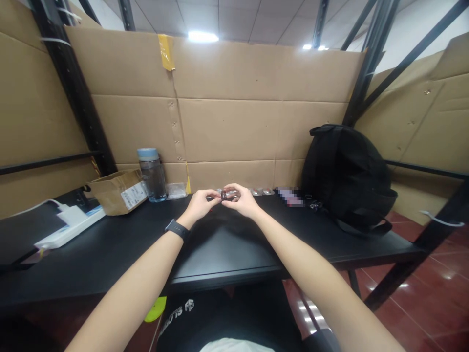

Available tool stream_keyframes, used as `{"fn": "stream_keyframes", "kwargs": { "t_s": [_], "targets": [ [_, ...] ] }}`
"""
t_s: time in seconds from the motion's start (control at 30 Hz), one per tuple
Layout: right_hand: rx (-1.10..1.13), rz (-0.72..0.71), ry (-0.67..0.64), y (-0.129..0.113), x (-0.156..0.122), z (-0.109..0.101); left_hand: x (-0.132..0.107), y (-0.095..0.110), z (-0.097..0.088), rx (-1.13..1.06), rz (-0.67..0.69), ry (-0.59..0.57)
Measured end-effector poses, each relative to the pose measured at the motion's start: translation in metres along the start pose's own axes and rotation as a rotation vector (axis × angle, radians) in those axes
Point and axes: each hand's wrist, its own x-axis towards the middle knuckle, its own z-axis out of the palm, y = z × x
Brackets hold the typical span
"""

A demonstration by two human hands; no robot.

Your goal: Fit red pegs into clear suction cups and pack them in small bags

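What I'm holding: dark bit [223, 195], too small to tell what it is, pinched at both ends just over the desk [227, 249]
Left hand [200, 205]: thumb and fingertips nipping its left end, watch [176, 229] on the wrist
Right hand [242, 201]: same deal on the right end, fingers bunched round it
Just behind: clear packets [262, 191] along the cardboard wall
Off left: bottle [152, 175], box [117, 191] just beside it, power strip [69, 227] further out
Off right: backpack [348, 176], well clear of my hands

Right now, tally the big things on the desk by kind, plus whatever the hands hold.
Bottle: 1
Cardboard box: 1
Backpack: 1
Power strip: 1
Small dark piece, pinched between left hand and right hand: 1
Total: 5
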Motion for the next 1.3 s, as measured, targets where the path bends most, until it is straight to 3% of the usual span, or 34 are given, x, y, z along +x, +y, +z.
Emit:
{"fn": "stream_keyframes", "kwargs": {
  "t_s": [0.4,0.63,0.77,1.07,1.23,1.3],
  "targets": [
    [-0.047,-0.046,-0.007,-0.001,-0.002,0.004,-0.001,0.001,0.007,0.064,0.028,0.091],
    [-0.021,0.013,-0.003,0.003,-0.001,0.007,-0.002,0.008,0.004,0.150,0.084,0.149],
    [-0.082,0.042,-0.078,0.004,0.001,0.006,-0.004,0.014,0.001,0.188,0.103,0.191],
    [-0.253,-0.009,-0.093,0.004,0.001,0.002,-0.007,0.023,0.004,0.272,0.116,0.138],
    [-0.310,-0.089,-0.096,0.005,0.002,0.000,-0.007,0.029,0.002,0.140,0.161,0.154],
    [-0.319,-0.129,-0.118,0.007,0.003,-0.002,-0.008,0.028,0.003,0.118,0.152,0.105]
  ]
}}
